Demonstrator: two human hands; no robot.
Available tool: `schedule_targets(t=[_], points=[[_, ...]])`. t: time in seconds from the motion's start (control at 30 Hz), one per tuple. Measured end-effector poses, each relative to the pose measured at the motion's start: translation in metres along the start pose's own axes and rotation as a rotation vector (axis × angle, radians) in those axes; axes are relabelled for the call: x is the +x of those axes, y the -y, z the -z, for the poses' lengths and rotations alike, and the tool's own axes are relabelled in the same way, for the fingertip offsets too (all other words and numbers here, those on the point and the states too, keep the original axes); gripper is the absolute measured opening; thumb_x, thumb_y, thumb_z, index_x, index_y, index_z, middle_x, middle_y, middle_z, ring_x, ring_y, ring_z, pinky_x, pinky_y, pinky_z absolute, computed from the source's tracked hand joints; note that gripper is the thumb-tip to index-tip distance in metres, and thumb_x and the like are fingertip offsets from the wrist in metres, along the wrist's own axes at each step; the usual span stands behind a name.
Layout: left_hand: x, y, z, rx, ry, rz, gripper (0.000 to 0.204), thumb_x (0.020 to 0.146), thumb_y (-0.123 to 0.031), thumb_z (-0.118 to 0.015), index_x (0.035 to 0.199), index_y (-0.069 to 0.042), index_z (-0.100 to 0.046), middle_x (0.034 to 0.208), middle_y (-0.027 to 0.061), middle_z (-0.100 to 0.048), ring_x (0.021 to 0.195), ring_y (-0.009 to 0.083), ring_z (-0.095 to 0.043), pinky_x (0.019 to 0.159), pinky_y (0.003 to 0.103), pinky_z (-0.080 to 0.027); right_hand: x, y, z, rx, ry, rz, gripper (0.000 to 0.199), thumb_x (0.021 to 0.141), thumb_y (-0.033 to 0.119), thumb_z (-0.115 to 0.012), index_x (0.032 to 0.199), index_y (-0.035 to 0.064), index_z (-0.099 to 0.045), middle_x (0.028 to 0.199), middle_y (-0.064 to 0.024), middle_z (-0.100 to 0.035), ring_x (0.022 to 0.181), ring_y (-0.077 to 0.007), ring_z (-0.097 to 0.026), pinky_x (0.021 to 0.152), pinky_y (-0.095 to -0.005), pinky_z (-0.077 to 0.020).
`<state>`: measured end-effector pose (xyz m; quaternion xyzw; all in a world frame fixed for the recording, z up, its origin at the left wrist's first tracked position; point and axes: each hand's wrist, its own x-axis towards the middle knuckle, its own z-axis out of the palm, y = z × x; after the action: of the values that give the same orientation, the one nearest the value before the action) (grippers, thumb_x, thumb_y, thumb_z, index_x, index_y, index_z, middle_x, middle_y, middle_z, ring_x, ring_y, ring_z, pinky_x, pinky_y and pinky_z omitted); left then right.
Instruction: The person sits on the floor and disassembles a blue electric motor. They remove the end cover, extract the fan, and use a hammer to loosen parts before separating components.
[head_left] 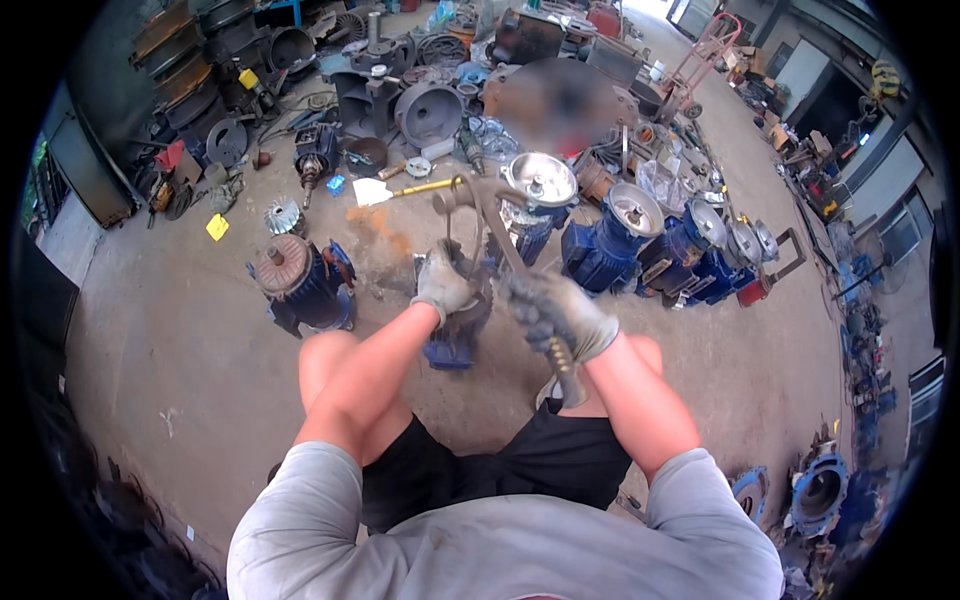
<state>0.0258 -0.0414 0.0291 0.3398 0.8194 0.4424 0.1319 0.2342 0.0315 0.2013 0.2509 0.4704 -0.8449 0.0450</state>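
My right hand [563, 318], in a grey-coated work glove, is closed around the handle of a hammer [508, 240]. The hammer is raised, its head up near the left hand. In a pale glove, my left hand [443, 282] is closed on a thin bent metal rod [451, 228] that loops upward beside the hammer head. Beneath the left hand, between my knees, stands a blue motor [452, 350], partly hidden and blurred. Left of it, another blue motor [305, 285] stands upright with a rusty round top and a shaft stub.
Several blue motors with silver round covers [633, 210] line the floor at right. A yellow-handled tool [430, 187], a finned metal fan wheel [284, 216] and a yellow rag [217, 228] lie ahead. Metal parts crowd the back, near a red hand truck [705, 60].
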Motion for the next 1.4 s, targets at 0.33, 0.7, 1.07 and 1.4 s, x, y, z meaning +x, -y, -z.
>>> schedule_targets(t=[0.33,0.7,1.07,1.4], points=[[-0.014,-0.023,0.005,-0.169,0.079,0.094,0.073,0.076,-0.026,-0.092,0.133,-0.002,-0.053,0.119,0.0187,-0.068,0.11,0.035,-0.07,0.097,0.043,-0.056,0.006,0.0,0.011,0.16,0.184,0.03,0.026,0.112,0.03,-0.055,0.119,0.0056,-0.06,0.075,0.0057,-0.055,0.05,-0.0033,-0.043,0.043,-0.0191,-0.0372],[0.004,0.007,-0.008,-0.045,0.054,-0.003,0.077,0.082,-0.028,-0.085,0.142,-0.001,-0.046,0.135,0.0214,-0.063,0.127,0.0368,-0.063,0.108,0.044,-0.051,0.008,0.003,0.006,0.165,0.126,0.017,0.022,0.111,0.03,-0.055,0.118,0.0103,-0.062,0.076,0.007,-0.052,0.05,-0.0039,-0.045,0.044,-0.0216,-0.0396],[0.0,0.003,-0.01,-0.042,0.008,-0.01,0.08,0.077,-0.028,-0.092,0.137,-0.001,-0.047,0.117,0.0188,-0.071,0.109,0.0336,-0.071,0.096,0.044,-0.057,0.003,0.0,-0.001,0.07,0.033,0.038,0.024,0.111,0.034,-0.059,0.116,0.0111,-0.061,0.074,0.0077,-0.053,0.048,-0.0012,-0.043,0.042,-0.0201,-0.0367],[0.004,0.01,-0.007,0.009,0.133,0.03,0.092,0.081,-0.041,-0.088,0.148,-0.002,-0.039,0.128,0.0264,-0.067,0.122,0.0436,-0.066,0.105,0.046,-0.053,-0.004,-0.019,-0.002,-0.094,-0.167,0.03,0.029,0.11,0.036,-0.059,0.101,0.0099,-0.068,0.075,0.0024,-0.062,0.053,-0.0049,-0.052,0.046,-0.0226,-0.0408]])
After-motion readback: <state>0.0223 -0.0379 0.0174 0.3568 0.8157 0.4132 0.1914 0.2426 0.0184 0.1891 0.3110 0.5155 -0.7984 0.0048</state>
